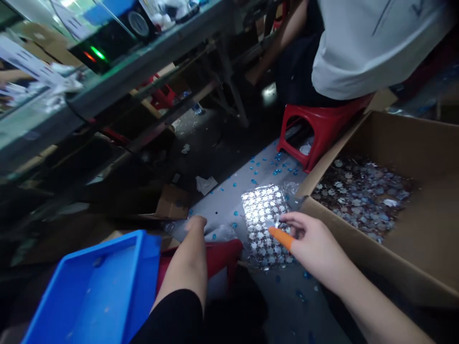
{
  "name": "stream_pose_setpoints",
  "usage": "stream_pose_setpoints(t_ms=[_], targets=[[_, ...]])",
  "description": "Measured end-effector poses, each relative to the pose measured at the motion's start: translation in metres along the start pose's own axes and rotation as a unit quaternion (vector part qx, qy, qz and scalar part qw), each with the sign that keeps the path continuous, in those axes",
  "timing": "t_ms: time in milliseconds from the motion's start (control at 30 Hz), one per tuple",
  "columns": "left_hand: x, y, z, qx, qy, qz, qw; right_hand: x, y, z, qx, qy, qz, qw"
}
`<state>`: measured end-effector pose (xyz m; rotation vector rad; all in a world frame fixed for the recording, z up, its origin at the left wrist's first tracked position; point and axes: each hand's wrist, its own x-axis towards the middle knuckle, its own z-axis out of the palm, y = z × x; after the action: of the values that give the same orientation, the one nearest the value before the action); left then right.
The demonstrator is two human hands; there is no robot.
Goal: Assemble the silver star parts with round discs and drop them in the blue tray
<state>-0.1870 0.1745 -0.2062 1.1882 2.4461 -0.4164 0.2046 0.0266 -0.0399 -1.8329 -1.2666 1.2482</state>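
Note:
A sheet of silver-and-dark sequins or rhinestones lies on the grey floor in clear plastic. My right hand reaches over its right edge, thumb and fingers apart, with an orange finger cot on one finger touching the sheet. My left hand sits at crumpled clear plastic film, its fingers hidden. Small blue beads lie scattered around the sheet. An open cardboard box to the right holds a heap of loose silver pieces.
A blue plastic tray sits at lower left. A seated person in a white shirt occupies a red plastic stool at top right. A metal-edged workbench with papers runs across the upper left.

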Motion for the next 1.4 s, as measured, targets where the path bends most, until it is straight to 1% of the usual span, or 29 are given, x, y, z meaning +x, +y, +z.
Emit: stream_pose_setpoints(t_ms=[67, 100, 167, 233, 300, 367, 400, 467, 500, 567, 600, 633, 700, 733, 767, 800, 867, 933, 967, 1033, 1100, 1133, 1167, 1200, 1267, 1400], targets=[[-0.019, 0.008, -0.015, -0.029, 0.027, -0.030, 0.999, -0.001, 0.001, -0.003, 0.028, -0.003, -0.004, 1.000], [-0.028, 0.014, -0.026, -0.050, 0.043, -0.032, 0.997, -0.001, 0.001, -0.005, 0.046, 0.000, -0.004, 0.999], [-0.045, 0.028, -0.053, -0.108, 0.076, -0.006, 0.991, 0.002, 0.000, -0.008, 0.088, 0.010, -0.001, 0.996], [-0.067, 0.044, -0.086, -0.187, 0.108, 0.049, 0.975, 0.005, -0.003, -0.011, 0.149, 0.006, -0.002, 0.989], [-0.097, 0.056, -0.115, -0.283, 0.132, 0.130, 0.941, 0.007, -0.009, -0.011, 0.224, -0.016, -0.018, 0.974], [-0.137, 0.059, -0.135, -0.378, 0.142, 0.222, 0.888, 0.008, -0.014, -0.011, 0.298, -0.048, -0.048, 0.952], [-0.159, 0.056, -0.139, -0.419, 0.142, 0.264, 0.857, 0.008, -0.017, -0.010, 0.327, -0.063, -0.065, 0.941], [-0.203, 0.046, -0.137, -0.481, 0.137, 0.325, 0.802, 0.004, -0.022, -0.009, 0.369, -0.086, -0.099, 0.920], [-0.224, 0.039, -0.132, -0.505, 0.137, 0.343, 0.780, 0.000, -0.024, -0.008, 0.383, -0.095, -0.117, 0.912], [-0.259, 0.025, -0.115, -0.552, 0.134, 0.360, 0.740, -0.009, -0.026, -0.007, 0.395, -0.106, -0.147, 0.901], [-0.273, 0.019, -0.104, -0.592, 0.125, 0.356, 0.712, -0.014, -0.027, -0.007, 0.393, -0.111, -0.159, 0.899], [-0.285, 0.014, -0.093, -0.640, 0.109, 0.344, 0.678, -0.019, -0.027, -0.007, 0.386, -0.116, -0.168, 0.900], [-0.302, 0.008, -0.072, -0.729, 0.068, 0.306, 0.608, -0.030, -0.026, -0.008, 0.356, -0.131, -0.186, 0.906], [-0.307, 0.007, -0.063, -0.760, 0.049, 0.286, 0.582, -0.034, -0.025, -0.009, 0.334, -0.136, -0.195, 0.912], [-0.311, 0.007, -0.055, -0.776, 0.033, 0.271, 0.568, -0.038, -0.023, -0.010, 0.311, -0.138, -0.203, 0.918], [-0.312, 0.007, -0.048, -0.786, 0.021, 0.262, 0.560, -0.042, -0.020, -0.012, 0.286, -0.134, -0.210, 0.925], [-0.311, 0.010, -0.040, -0.794, 0.006, 0.251, 0.554, -0.047, -0.015, -0.015, 0.240, -0.109, -0.223, 0.939], [-0.308, 0.014, -0.038, -0.799, 0.007, 0.245, 0.549, -0.050, -0.009, -0.017, 0.209, -0.079, -0.237, 0.945], [-0.307, 0.017, -0.040, -0.795, 0.016, 0.249, 0.553, -0.051, -0.007, -0.017, 0.199, -0.067, -0.245, 0.946], [-0.307, 0.020, -0.045, -0.766, 0.042, 0.281, 0.577, -0.053, -0.005, -0.015, 0.188, -0.057, -0.257, 0.946], [-0.310, 0.021, -0.052, -0.708, 0.063, 0.343, 0.614, -0.054, -0.007, -0.011, 0.187, -0.063, -0.259, 0.946], [-0.312, 0.021, -0.054, -0.677, 0.067, 0.377, 0.629, -0.054, -0.008, -0.010, 0.190, -0.070, -0.256, 0.945], [-0.313, 0.021, -0.055, -0.651, 0.067, 0.406, 0.638, -0.054, -0.010, -0.008, 0.195, -0.079, -0.253, 0.944], [-0.314, 0.020, -0.056, -0.630, 0.065, 0.430, 0.644, -0.054, -0.012, -0.007, 0.200, -0.086, -0.249, 0.944], [-0.313, 0.018, -0.056, -0.609, 0.063, 0.457, 0.645, -0.053, -0.016, -0.005, 0.208, -0.094, -0.240, 0.944], [-0.306, 0.016, -0.056, -0.601, 0.085, 0.472, 0.639, -0.048, -0.020, -0.004, 0.225, -0.097, -0.211, 0.946]])
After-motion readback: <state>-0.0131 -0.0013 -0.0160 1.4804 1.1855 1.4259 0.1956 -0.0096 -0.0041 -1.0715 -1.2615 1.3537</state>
